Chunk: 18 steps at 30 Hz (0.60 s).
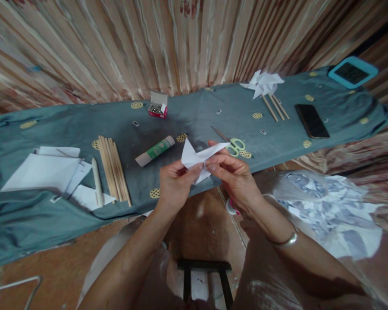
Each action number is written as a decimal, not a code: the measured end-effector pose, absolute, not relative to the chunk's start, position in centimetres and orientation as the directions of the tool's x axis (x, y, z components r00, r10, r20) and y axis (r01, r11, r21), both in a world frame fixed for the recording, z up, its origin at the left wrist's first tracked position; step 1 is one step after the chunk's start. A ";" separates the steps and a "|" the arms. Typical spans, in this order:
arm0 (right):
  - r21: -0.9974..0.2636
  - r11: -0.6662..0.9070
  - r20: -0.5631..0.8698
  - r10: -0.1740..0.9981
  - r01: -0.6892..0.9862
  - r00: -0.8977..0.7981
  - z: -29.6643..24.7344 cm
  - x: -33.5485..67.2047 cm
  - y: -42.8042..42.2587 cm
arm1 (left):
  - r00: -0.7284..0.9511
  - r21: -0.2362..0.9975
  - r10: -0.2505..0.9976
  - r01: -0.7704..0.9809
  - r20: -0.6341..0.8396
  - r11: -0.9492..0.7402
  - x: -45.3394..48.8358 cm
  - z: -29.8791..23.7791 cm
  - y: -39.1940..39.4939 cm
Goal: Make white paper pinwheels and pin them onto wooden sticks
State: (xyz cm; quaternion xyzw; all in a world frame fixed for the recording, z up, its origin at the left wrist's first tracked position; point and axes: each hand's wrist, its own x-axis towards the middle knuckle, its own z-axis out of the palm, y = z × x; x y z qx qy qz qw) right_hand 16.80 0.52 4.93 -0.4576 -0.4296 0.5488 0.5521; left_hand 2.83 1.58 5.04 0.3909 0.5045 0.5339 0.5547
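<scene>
Between my two hands is a white paper pinwheel (194, 157), its pointed blades sticking up and out to the sides. My left hand (176, 183) pinches its left side with the thumb near the centre. Thumb and fingers of my right hand (234, 174) close on the middle from the right; whether a pin sits there is too small to tell. Just beyond my right hand lie green-handled scissors (235, 145). A glue stick (155, 150) with a green label rests beyond my left hand. Farther back stands an open red box (158, 111) of small metal pins.
Wooden sticks (113, 170), a pale pointed tool (97, 183) and white paper sheets (42, 172) lie left. Finished pinwheels (264, 84), a phone (312, 121) and a blue-framed device (353, 72) are right. A bag of paper scraps (330, 211) sits below the table (194, 112).
</scene>
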 end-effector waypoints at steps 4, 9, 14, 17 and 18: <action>-0.980 -0.013 -0.018 1.000 -0.200 0.022 4.9 16.8 0.5 | -0.074 0.969 0.987 -0.214 -0.144 0.125 2.9 5.1 1.7; -0.985 0.010 0.004 0.999 -0.173 0.034 4.8 16.7 0.4 | -0.073 0.972 0.989 -0.208 -0.130 0.113 2.9 4.9 1.7; -0.989 -0.005 -0.011 0.999 -0.147 0.038 4.7 16.6 0.4 | -0.059 0.974 0.990 -0.196 -0.129 0.115 2.8 4.9 1.6; -0.989 -0.015 -0.022 0.999 -0.144 0.042 4.6 16.5 0.4 | -0.042 0.970 0.991 -0.214 -0.130 0.118 2.8 4.9 1.6; -0.990 -0.018 -0.024 0.999 -0.141 0.045 4.5 16.5 0.4 | -0.035 0.969 0.991 -0.219 -0.128 0.117 2.7 4.9 1.6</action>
